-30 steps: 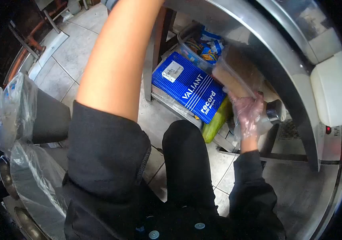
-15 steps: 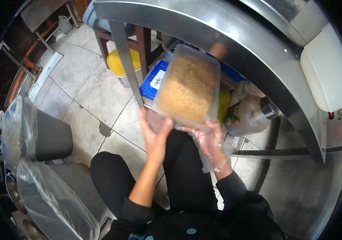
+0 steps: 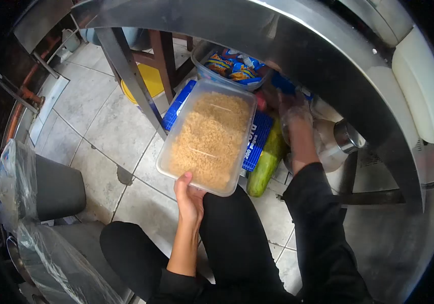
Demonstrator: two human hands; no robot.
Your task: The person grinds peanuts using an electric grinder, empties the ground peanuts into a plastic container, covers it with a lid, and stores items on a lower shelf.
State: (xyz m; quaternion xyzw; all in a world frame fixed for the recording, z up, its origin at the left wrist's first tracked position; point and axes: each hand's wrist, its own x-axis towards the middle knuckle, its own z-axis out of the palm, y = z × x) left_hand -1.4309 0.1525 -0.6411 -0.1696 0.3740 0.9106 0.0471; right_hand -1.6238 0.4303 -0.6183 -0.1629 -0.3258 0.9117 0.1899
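Note:
My left hand (image 3: 190, 195) grips the near edge of a clear plastic container (image 3: 222, 191), its thumb over the rim. Golden-brown crumbs (image 3: 207, 134) fill the container, which is tilted toward me. My right hand (image 3: 295, 109), in a clear plastic glove, reaches under the metal table beside a blue packet (image 3: 284, 83); its fingers are blurred and partly hidden. Beneath the container lies a blue book (image 3: 256, 142) marked "200 pages". Close to it is a long green vegetable, perhaps a cucumber (image 3: 263, 172).
A tub (image 3: 196, 61) of blue snack packets stands behind the container. To the right is a clear jar with a metal lid (image 3: 349, 136). The steel table edge (image 3: 328, 66) arches overhead, its leg (image 3: 131, 76) at left. Grey bins (image 3: 60, 187) stand on the tiled floor.
My right hand has let go of the container and moved up and right under the table. The container has shifted left and nearer, uncovering the snack tub, book and green vegetable.

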